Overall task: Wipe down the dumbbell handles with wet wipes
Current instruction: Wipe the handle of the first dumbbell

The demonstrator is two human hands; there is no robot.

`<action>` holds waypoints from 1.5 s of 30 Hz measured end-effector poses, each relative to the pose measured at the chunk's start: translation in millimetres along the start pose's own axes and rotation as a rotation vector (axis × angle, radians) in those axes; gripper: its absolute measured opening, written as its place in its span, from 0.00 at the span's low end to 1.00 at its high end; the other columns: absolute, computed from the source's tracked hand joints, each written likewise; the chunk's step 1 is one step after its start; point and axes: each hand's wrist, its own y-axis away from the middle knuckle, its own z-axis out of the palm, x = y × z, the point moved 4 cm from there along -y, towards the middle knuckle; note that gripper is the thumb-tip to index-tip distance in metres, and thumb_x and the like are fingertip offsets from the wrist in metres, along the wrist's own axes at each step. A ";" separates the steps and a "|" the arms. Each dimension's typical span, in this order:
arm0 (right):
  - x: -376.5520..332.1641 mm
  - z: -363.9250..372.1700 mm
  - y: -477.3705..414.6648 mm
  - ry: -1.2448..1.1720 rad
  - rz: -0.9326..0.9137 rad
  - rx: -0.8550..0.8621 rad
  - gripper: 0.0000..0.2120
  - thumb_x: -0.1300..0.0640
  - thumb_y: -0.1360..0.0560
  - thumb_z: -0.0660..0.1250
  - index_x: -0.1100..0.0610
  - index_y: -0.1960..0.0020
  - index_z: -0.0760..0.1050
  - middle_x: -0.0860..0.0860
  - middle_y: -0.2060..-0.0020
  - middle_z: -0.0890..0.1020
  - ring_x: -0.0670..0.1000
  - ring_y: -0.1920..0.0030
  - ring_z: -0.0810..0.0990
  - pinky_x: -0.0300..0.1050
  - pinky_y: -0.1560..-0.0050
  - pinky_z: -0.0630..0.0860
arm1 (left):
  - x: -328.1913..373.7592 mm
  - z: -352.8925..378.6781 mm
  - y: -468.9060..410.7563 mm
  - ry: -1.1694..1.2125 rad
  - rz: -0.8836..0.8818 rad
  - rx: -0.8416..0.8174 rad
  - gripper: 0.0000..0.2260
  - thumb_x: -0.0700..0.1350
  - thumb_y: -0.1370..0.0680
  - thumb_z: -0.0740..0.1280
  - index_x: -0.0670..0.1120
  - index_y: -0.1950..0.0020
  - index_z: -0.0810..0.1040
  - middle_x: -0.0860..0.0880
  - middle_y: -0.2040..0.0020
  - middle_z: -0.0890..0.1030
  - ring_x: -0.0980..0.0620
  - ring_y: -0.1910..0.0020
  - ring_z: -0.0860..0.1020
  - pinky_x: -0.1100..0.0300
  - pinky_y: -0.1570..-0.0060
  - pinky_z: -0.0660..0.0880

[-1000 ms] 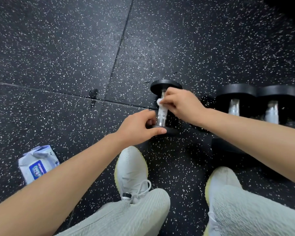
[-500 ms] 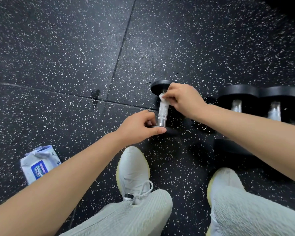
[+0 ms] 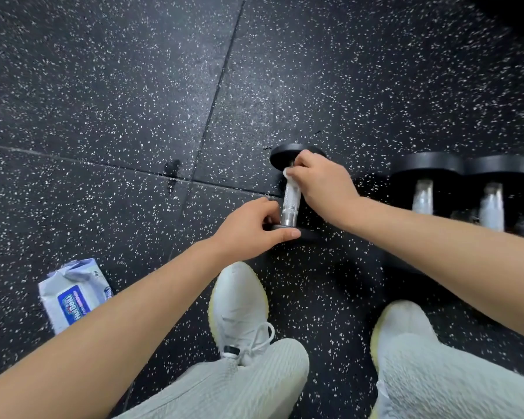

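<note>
Wipes pack (image 3: 73,299) left, spare dumbbells (image 3: 430,163) right. Left hand (image 3: 248,229) grips dumbbell plate (image 3: 310,233); right hand (image 3: 321,186) pinches wipe (image 3: 286,172) on handle (image 3: 291,204).

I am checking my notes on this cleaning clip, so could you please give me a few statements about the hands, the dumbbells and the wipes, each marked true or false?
1. The right hand holds a white wipe against the far end of the dumbbell handle. True.
2. The left hand rests on the pack of wet wipes. False: it grips the dumbbell's near end plate; the pack lies apart on the floor.
3. The wipe covers the whole handle. False: most of the metal is bare.
4. A second dumbbell and a third dumbbell lie to the right. True.
</note>
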 end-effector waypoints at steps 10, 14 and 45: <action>2.2 0.4 10.7 0.035 -0.089 -0.064 0.09 0.57 0.21 0.66 0.53 0.44 0.82 0.51 0.54 0.76 0.56 0.57 0.77 0.49 0.69 0.74 | -6.0 -1.6 0.0 -0.023 -0.005 -0.001 0.19 0.68 0.28 0.72 0.54 0.56 0.74 0.56 0.58 0.78 0.56 0.59 0.77 0.54 0.58 0.74; 3.9 2.0 4.0 0.011 0.022 -0.004 0.11 0.56 0.20 0.62 0.54 0.45 0.82 0.52 0.56 0.75 0.58 0.61 0.77 0.48 0.68 0.72 | -6.3 -2.2 0.6 0.003 0.003 -0.013 0.18 0.67 0.27 0.72 0.54 0.52 0.77 0.56 0.56 0.79 0.55 0.57 0.78 0.53 0.53 0.77; -27.7 13.6 35.1 -0.210 -0.272 -0.228 0.11 0.57 0.25 0.65 0.51 0.48 0.85 0.48 0.55 0.77 0.53 0.59 0.78 0.48 0.65 0.73 | -10.7 -15.7 7.7 0.033 -0.108 0.003 0.22 0.69 0.32 0.76 0.53 0.58 0.76 0.56 0.63 0.81 0.54 0.61 0.78 0.52 0.54 0.77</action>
